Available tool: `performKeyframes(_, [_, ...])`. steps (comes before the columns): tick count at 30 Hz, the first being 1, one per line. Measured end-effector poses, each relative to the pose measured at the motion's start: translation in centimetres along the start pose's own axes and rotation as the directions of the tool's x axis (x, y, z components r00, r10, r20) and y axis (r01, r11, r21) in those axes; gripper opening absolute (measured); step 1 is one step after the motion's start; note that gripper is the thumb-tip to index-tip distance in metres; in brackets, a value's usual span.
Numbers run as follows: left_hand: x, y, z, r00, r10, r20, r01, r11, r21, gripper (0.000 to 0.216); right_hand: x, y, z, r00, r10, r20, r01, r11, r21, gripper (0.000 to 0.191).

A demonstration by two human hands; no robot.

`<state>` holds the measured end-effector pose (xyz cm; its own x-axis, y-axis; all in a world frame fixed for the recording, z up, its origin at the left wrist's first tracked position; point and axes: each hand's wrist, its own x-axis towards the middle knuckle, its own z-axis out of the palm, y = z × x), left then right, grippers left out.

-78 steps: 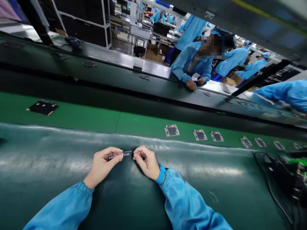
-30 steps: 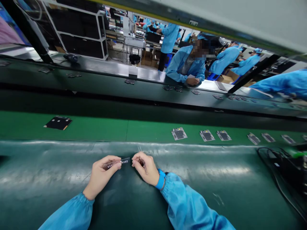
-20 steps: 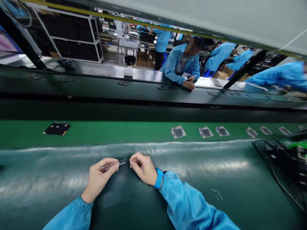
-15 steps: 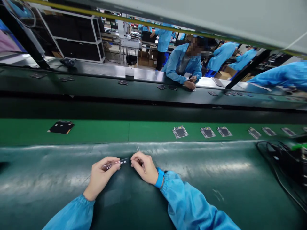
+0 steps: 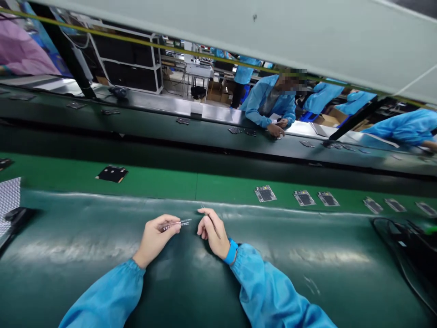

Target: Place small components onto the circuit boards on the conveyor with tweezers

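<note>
My left hand (image 5: 155, 239) pinches a thin clear strip (image 5: 185, 223) dotted with rows of small white pieces. The strip's free end points right, toward my other hand. My right hand (image 5: 215, 233), with a blue band at the wrist, is curled around slim metal tweezers (image 5: 203, 207). Only the tips stick out past the index finger; the rest is hidden. A small gap separates the fingers from the strip. Both hands are above the dark green mat (image 5: 191, 291), in front of the lighter green belt (image 5: 174, 184).
On the belt are a black-covered board (image 5: 112, 174) and several bare circuit boards (image 5: 265, 193). Black cables and equipment (image 5: 409, 246) stand at the right. A white dotted sheet (image 5: 8, 200) lies at the left edge. Across the far line a co-worker in blue (image 5: 264, 98) leans over boards.
My view has swung left and tilted. The strip now looks more edge-on. My right hand has turned, its index finger lifted away from the others, and less of the tweezers shows.
</note>
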<state>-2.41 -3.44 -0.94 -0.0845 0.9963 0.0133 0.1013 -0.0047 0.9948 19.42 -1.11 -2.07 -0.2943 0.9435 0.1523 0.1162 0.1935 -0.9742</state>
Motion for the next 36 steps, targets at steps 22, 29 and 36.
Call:
performKeyframes(22, [1.5,-1.5,0.8,0.998,0.052,0.023,-0.049,0.991,-0.122,0.027,2.3,1.2,-1.7,0.974,0.155,-0.163,-0.091,0.935,0.342,0.044])
performKeyframes(29, [1.0,-0.9,0.8,0.998,0.068,0.017,-0.066,0.992,-0.105,0.024,1.7,0.7,-3.3,0.976,0.125,-0.178,-0.122,0.992,0.028,0.052])
performKeyframes(36, [0.0,0.3,-1.5,0.997,0.069,0.047,-0.066,0.996,-0.063,0.026,2.8,0.2,-4.3,0.978,0.083,-0.193,-0.109,0.986,-0.130,0.036])
